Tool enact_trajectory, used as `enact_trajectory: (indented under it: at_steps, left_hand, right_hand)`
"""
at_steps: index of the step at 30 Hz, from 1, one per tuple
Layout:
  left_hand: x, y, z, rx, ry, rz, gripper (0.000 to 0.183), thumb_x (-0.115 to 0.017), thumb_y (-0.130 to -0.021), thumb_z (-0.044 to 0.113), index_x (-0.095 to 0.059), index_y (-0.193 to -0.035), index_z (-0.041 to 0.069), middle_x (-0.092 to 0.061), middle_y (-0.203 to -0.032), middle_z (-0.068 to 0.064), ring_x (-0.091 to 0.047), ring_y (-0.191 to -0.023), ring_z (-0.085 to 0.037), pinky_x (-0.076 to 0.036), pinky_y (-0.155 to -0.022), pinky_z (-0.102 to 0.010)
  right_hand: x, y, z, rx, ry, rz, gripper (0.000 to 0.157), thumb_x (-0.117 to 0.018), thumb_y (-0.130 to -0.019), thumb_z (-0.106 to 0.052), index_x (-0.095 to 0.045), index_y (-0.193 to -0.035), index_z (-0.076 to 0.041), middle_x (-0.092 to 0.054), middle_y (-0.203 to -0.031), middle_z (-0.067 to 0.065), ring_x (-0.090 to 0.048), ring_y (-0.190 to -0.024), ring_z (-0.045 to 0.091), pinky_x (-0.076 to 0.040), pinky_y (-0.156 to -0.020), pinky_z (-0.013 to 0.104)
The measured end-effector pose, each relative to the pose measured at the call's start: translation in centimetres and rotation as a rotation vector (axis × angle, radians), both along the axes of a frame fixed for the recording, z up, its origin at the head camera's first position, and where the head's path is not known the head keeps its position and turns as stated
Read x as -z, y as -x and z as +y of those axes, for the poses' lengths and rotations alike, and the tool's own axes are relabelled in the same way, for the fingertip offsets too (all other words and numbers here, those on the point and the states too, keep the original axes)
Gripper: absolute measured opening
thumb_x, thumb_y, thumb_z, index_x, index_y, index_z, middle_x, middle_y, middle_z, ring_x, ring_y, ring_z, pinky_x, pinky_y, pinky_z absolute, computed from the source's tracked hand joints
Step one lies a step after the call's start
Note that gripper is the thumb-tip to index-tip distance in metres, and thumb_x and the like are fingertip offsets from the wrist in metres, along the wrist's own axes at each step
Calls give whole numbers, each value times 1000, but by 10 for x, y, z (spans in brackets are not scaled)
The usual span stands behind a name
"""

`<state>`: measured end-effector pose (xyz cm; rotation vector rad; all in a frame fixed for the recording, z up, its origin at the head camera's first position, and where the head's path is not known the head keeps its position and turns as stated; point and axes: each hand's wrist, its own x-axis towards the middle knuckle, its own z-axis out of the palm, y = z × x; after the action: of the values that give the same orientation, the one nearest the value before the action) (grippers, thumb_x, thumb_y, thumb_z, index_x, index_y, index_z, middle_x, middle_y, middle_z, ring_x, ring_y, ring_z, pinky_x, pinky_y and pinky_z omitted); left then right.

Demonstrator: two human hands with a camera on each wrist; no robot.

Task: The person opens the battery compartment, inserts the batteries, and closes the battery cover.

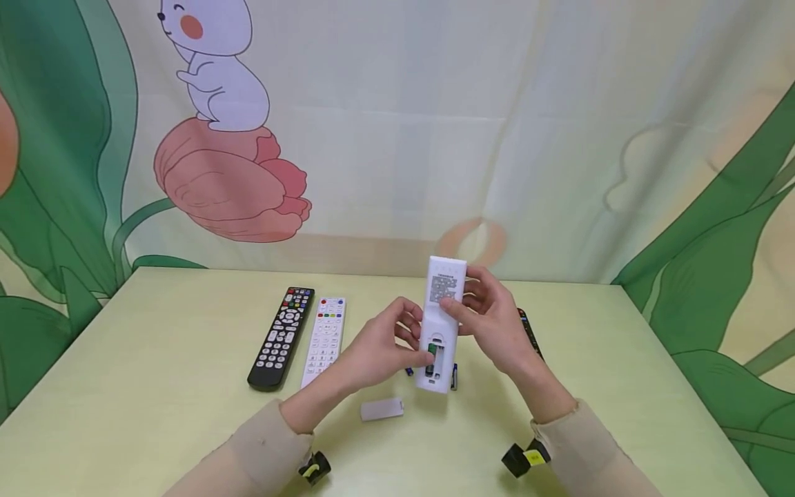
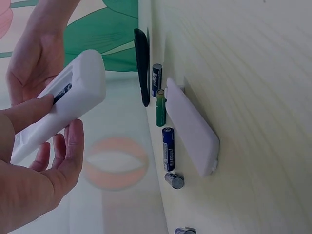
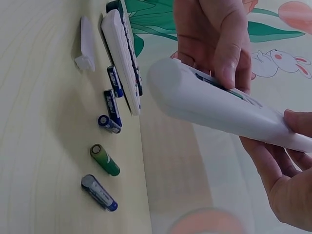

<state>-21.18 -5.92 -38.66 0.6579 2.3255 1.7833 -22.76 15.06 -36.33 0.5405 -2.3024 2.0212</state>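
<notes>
A white remote control [image 1: 442, 324] is held up over the table, back side facing the head camera, its battery compartment uncovered. My right hand [image 1: 493, 328] grips its upper part, thumb on the printed label and fingers behind. At the lower part, my left hand [image 1: 381, 352] presses its thumb on a dark-and-green battery [image 1: 430, 360] in the compartment's left side, while its curled fingers lie at the remote's far side. The compartment's right side shows no battery. Below on the table lies the white battery cover [image 1: 381, 409]. Loose batteries, one green [image 3: 105, 160] and several blue, including one blue battery [image 2: 168, 148], lie nearby.
Left of the hands, a black remote [image 1: 281, 338] and another white remote [image 1: 325, 338] lie with buttons up. Another dark remote [image 1: 530, 333] is partly hidden behind the right hand. A printed curtain [image 1: 385, 138] hangs behind the table.
</notes>
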Motion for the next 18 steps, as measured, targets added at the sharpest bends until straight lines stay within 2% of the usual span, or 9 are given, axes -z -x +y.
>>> enact_trajectory:
  at_steps: [5,9,13,18]
  left_hand:
    - [3,3,-1,16,29,21,38,-79,-90,7,-55,-120,2,-62,-101,-11,-63,-90,-24,-59,-77,-34]
    - [2,4,-1,35,102,35,23,-65,-101,14,-59,-121,3,-64,-104,-7,-62,-95,-26,-58,-78,-38]
    - [4,7,2,80,276,102,22,-55,-103,8,-64,-121,-1,-64,-104,-7,-60,-91,-22,-54,-76,-32]
    - [7,12,5,201,510,155,25,-59,-100,3,-69,-121,-4,-63,-111,-14,-57,-87,-20,-51,-79,-34]
  right_hand:
    - [0,3,6,25,-18,8,48,-72,-97,-9,-51,-140,-8,-63,-120,18,-67,-99,30,-62,-71,42]
    - [-4,2,11,48,-54,22,48,-73,-96,-10,-53,-140,-10,-63,-119,16,-65,-100,31,-62,-72,41]
    - [-7,1,16,76,-74,32,48,-73,-96,-9,-53,-140,-9,-63,-118,18,-65,-100,32,-62,-72,40]
    - [-11,1,20,107,-96,36,49,-72,-97,-9,-52,-141,-5,-62,-119,20,-64,-99,30,-62,-72,37]
